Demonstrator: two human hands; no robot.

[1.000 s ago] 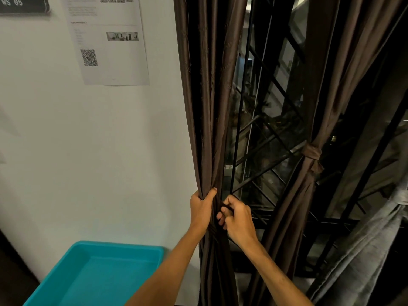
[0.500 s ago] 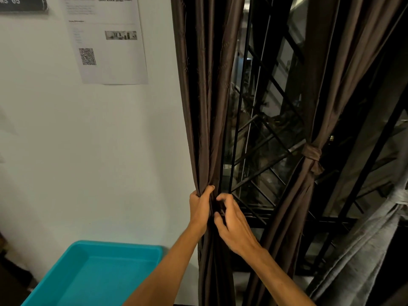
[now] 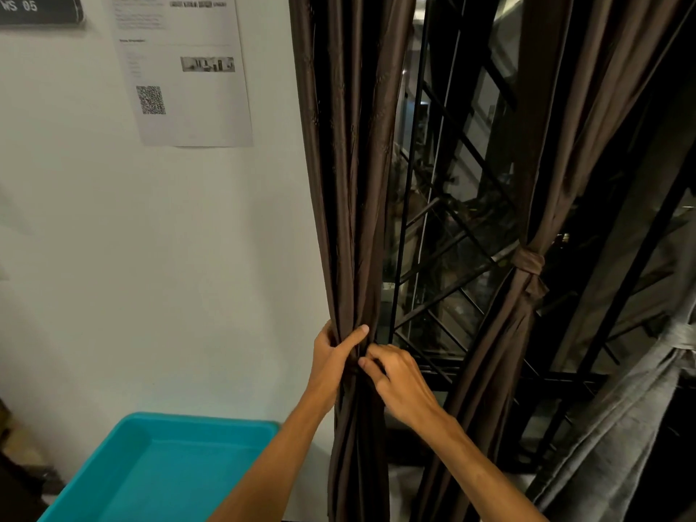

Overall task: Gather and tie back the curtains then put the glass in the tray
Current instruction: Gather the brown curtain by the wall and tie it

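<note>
Curtain (image 3: 350, 220): hanging centre frame, bunching tight at the hands, not yet tied.
Left hand (image 3: 331, 357): wrapping the bundle, thumb now stretching further across its front.
Right hand (image 3: 401, 380): pinching a fold beside that thumb, now closer in.
Meaning: gathering ending, tying probably beginning.
Tray (image 3: 203, 421): sitting lower left; glass not showing.

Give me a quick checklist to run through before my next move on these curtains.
1. Bunch: ok, left hand grips the curtain by the wall.
2. Second grip: ok, right hand pinches the same fabric.
3. Tie on it: not ok, none shows.
4. Other side: ok, second brown curtain has its knot.
5. Landing spot: ok, tray in sight, below left.
6. Finding the glass: cannot tell, not in view.
</note>
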